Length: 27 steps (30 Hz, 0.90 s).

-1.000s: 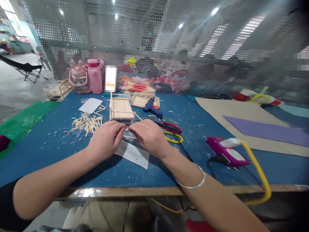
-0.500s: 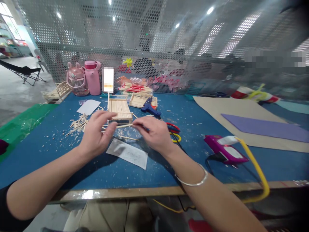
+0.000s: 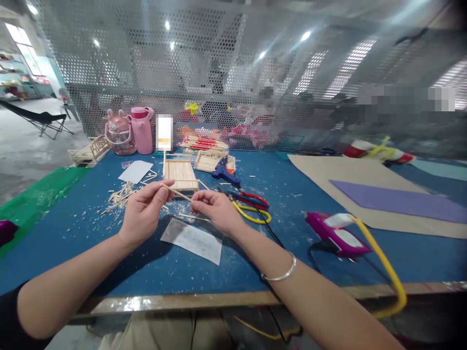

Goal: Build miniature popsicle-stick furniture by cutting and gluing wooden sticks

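Between my two hands I hold a thin wooden stick [image 3: 177, 193] just above the blue table. My left hand [image 3: 144, 209] pinches its left end between thumb and fingers. The right end is in the fingertips of my right hand [image 3: 217, 209]. Just beyond the stick stands a small bed-like frame made of wooden sticks [image 3: 180, 174], partly behind my left fingers. Another loose stick [image 3: 193, 217] lies below my hands, near a smudged white paper [image 3: 193, 241]. Yellow-and-red-handled pliers [image 3: 251, 206] rest beside my right hand.
A blue glue gun [image 3: 225, 171] lies behind the pliers. Broken stick pieces [image 3: 122, 197] are scattered left, by a white card [image 3: 135, 171]. Pink bottles [image 3: 142, 131] stand at the mesh screen. A purple device with a yellow cord [image 3: 339, 234] and purple sheet [image 3: 397, 201] are right.
My left hand has closed from spread fingers to a pinch on the stick's left end. The stick now slants down to the right. My view has tilted slightly upward.
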Motion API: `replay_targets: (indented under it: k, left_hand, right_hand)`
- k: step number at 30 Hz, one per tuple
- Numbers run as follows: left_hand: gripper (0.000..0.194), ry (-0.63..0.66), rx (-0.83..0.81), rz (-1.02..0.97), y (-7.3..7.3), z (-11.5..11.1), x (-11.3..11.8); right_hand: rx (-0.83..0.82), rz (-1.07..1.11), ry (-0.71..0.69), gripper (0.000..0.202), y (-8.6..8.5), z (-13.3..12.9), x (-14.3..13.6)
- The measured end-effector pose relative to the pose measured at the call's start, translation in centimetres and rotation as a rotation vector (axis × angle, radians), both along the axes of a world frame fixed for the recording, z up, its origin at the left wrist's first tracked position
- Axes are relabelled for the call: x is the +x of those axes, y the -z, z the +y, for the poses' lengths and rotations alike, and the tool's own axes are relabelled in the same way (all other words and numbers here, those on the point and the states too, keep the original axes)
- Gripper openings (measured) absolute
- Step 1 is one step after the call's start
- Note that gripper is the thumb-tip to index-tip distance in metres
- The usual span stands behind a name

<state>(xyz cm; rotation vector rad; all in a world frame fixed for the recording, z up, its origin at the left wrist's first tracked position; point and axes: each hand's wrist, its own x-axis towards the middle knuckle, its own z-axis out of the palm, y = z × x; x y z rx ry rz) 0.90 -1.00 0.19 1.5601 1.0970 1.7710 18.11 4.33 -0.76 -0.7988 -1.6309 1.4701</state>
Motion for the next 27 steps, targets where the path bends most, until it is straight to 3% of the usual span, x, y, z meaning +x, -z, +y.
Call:
replay_targets:
  k: [7,10,12,14,17,20,22,27]
  left_hand:
    - [0.017,0.097,-0.001,-0.076,0.4,0.2,-0.2]
    - [0.015,0.184,0.025,-0.139,0.2,0.1,-0.1]
    - [0.015,0.229,0.042,-0.171,0.0,0.1,0.0]
    - [0.016,0.212,0.056,-0.144,-0.2,0.1,-0.1]
    - [0.017,0.106,0.046,0.017,-0.1,0.3,-0.4]
    - [0.019,0.057,0.006,0.196,0.4,0.5,-0.5]
    - [0.019,0.065,-0.011,0.280,0.6,0.6,-0.6]
    - [0.019,0.083,-0.015,0.418,0.5,0.4,-0.4]
  right_hand:
    - [-0.119,0.015,-0.114,0.015,0.8,-0.4,-1.0]
    - [-0.025,-0.053,-0.151,0.013,0.8,-0.7,-1.1]
    - [0.122,-0.150,-0.147,0.018,0.4,-0.9,-0.9]
    - [0.331,-0.351,-0.080,0.022,-0.5,-1.0,-0.3]
    - [0.570,-0.894,0.147,0.018,-2.2,-0.6,1.4]
    - [0.461,-1.465,0.244,0.027,-3.3,0.3,3.3]
    - [0.369,-1.598,0.188,0.028,-3.5,0.8,4.3]
    - [0.326,-1.607,0.158,0.021,-3.7,0.9,4.7]
